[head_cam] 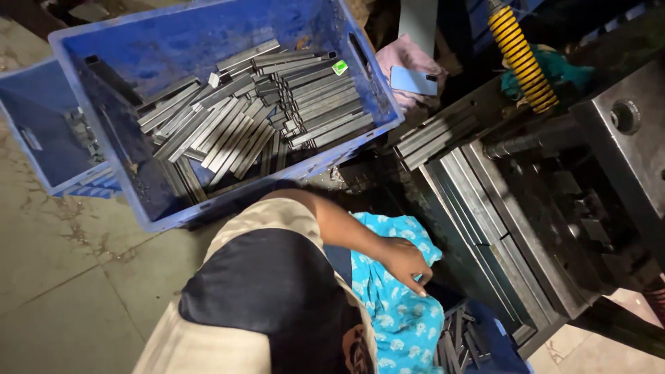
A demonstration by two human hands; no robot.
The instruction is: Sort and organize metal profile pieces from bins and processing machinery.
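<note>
Head view looks down on your one visible hand [405, 264], which from this angle looks like your left, though you cannot be sure; it rests on a turquoise patterned cloth [398, 305], fingers curled loosely downward, fingertips touching the fabric and pinching nothing. Your other hand is out of sight. Room is tight here: the cloth sits wedged between your dark-and-tan sleeve [270, 291] and the stepped steel edge of the press bed [485, 228], with a low bin of dark metal strips [460, 339] just beside its lower corner. Above your arm, the rim of a large blue crate [228, 208] crowds close; flat grey metal bars [256, 118] lie stacked inside it. Open concrete floor [62, 277] spreads to the left. A yellow coil spring [521, 59] stands on the machine, well apart from your hand. The cloth is crumpled, with white motifs across it.
</note>
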